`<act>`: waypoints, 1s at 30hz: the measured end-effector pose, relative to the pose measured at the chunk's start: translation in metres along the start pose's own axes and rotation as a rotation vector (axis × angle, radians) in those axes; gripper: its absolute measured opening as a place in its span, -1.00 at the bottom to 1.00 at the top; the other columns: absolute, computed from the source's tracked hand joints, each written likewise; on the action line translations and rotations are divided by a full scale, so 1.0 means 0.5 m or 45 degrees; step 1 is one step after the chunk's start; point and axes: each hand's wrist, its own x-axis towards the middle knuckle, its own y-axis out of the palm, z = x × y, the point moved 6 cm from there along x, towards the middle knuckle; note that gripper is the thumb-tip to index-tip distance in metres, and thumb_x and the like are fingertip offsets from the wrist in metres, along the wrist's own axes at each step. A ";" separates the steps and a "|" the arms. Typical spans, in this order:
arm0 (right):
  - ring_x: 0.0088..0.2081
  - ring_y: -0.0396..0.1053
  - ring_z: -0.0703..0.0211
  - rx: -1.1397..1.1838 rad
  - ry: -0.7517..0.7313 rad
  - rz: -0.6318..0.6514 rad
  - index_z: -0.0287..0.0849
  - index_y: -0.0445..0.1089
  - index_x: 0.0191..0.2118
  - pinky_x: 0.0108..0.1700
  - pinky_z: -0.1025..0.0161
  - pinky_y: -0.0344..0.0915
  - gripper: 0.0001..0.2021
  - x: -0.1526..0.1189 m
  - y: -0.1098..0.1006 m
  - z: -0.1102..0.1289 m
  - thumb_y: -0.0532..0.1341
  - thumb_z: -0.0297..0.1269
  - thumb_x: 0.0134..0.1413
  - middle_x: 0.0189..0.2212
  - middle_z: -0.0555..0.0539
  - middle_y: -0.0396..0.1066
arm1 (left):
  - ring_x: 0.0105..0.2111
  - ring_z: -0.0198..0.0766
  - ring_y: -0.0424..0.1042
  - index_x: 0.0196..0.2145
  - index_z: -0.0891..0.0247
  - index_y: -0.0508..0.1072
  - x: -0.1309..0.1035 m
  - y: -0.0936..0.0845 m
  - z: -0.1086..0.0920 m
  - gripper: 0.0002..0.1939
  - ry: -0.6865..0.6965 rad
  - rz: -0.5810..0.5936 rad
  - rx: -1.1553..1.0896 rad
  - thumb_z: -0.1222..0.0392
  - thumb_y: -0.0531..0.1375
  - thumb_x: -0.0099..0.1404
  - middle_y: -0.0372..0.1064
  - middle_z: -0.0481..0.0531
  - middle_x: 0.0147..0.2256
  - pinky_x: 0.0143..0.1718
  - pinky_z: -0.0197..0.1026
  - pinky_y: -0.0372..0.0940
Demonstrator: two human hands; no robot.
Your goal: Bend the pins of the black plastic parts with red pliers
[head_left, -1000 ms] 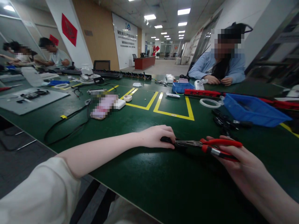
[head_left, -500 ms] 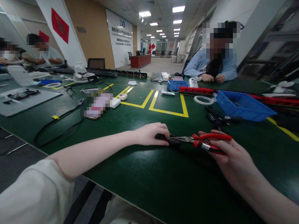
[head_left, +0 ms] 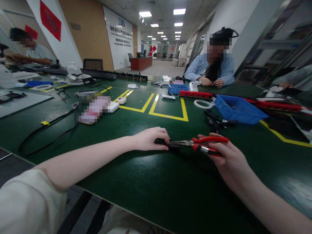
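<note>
My left hand (head_left: 153, 138) is closed on a small black cable (head_left: 174, 147), partly hidden under my fingers and lying close to the tabletop. One dark rounded end pokes out by the knuckles. In my right hand (head_left: 227, 156) is a pair of long-nose pliers (head_left: 201, 146) with red and black handles, my fingers wrapped round the grips. The slim metal jaws point left and reach the cable right beside my left fingertips. Whether the jaw tips pinch it, I cannot make out.
Bundled black cables (head_left: 214, 120) lie behind the pliers, near a blue bin (head_left: 240, 109) and a white ring (head_left: 203, 104). Yellow tape (head_left: 168, 116) marks the green table (head_left: 146, 195). A phone (head_left: 94, 110) and tape roll (head_left: 121, 100) sit left. A person (head_left: 209, 68) sits opposite.
The view has turned slightly right, so the scene sits further left and another person's arm appears at the far right. Both hands keep their grips, with the pliers still at the cable.
</note>
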 end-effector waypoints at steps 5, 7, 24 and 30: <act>-0.13 0.56 0.05 0.017 -0.006 0.024 -0.13 0.38 -0.10 -0.12 0.25 0.53 -0.64 -0.003 0.007 -0.001 0.30 -0.49 -0.09 -0.20 -0.09 0.60 | -0.05 -0.16 0.41 -0.25 0.27 0.46 0.000 0.000 0.002 -0.88 -0.024 0.006 -0.003 0.19 0.28 0.30 0.40 0.10 -0.06 -0.02 -0.11 0.30; -0.15 0.57 0.06 0.016 -0.010 0.032 -0.13 0.38 -0.09 -0.14 0.27 0.53 -0.63 -0.002 0.007 -0.002 0.30 -0.49 -0.09 -0.21 -0.09 0.60 | -0.05 -0.15 0.41 -0.25 0.27 0.47 -0.001 0.000 0.003 -0.88 -0.018 0.005 0.002 0.18 0.28 0.30 0.40 0.10 -0.06 -0.02 -0.10 0.30; -0.07 0.54 -0.04 0.143 -0.012 0.041 -0.15 0.38 -0.10 -0.10 0.20 0.54 -0.62 0.004 -0.009 -0.005 0.34 -0.48 -0.12 -0.18 -0.15 0.58 | -0.04 -0.14 0.40 -0.21 0.26 0.46 -0.001 0.004 0.002 -0.87 -0.004 -0.001 0.032 0.18 0.27 0.32 0.40 0.10 -0.06 -0.02 -0.11 0.29; -0.17 0.58 0.03 0.103 0.028 0.009 -0.17 0.39 -0.10 -0.14 0.25 0.55 -0.66 -0.006 0.004 -0.005 0.29 -0.52 -0.06 -0.21 -0.15 0.59 | -0.05 -0.14 0.40 -0.21 0.25 0.45 -0.001 0.006 0.005 -0.87 0.001 -0.003 0.049 0.17 0.26 0.32 0.41 0.09 -0.07 -0.02 -0.10 0.29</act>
